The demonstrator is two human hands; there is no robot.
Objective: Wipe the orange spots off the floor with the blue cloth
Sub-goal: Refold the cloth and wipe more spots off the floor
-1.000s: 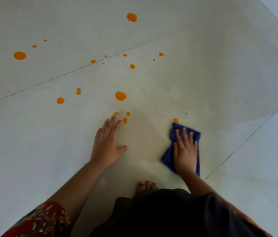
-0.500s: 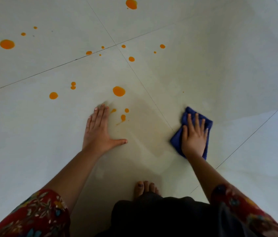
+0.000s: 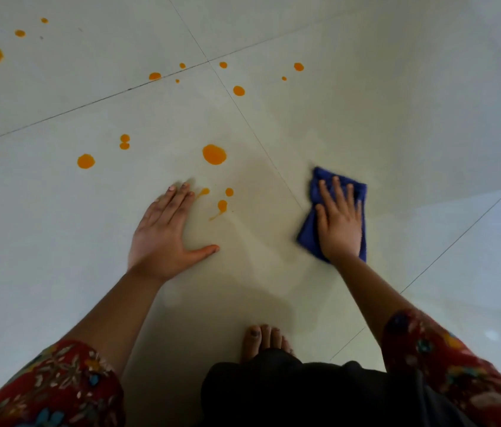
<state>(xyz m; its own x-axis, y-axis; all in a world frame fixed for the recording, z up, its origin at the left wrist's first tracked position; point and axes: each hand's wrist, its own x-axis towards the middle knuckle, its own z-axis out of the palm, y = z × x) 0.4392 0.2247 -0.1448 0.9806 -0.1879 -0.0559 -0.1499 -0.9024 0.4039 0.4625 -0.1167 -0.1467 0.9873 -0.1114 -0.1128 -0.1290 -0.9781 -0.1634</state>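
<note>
Early stage: most orange spots [image 3: 214, 154] are not yet wiped off the floor [image 3: 397, 118].
Right hand [image 3: 340, 223] lies flat, fingers straight and spread, pressing the blue cloth [image 3: 308, 231] down right of the tile joint [image 3: 266, 149]; no spots near it. Left hand [image 3: 163, 238] is flat on the floor, holding nothing. Smeared drops [image 3: 222, 206] sit just beside the left hand, apart from the cloth. More lie further out, upper left.

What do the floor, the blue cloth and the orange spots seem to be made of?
Floor: pale polished tile, ceramic or stone, judging by thin joint lines and soft sheen. Blue cloth: soft matte fabric, possibly microfibre; it bunches under the flat right hand. Orange spots: a wet liquid or thin paste; rounded drops, two with smeared tails beside the left hand.
</note>
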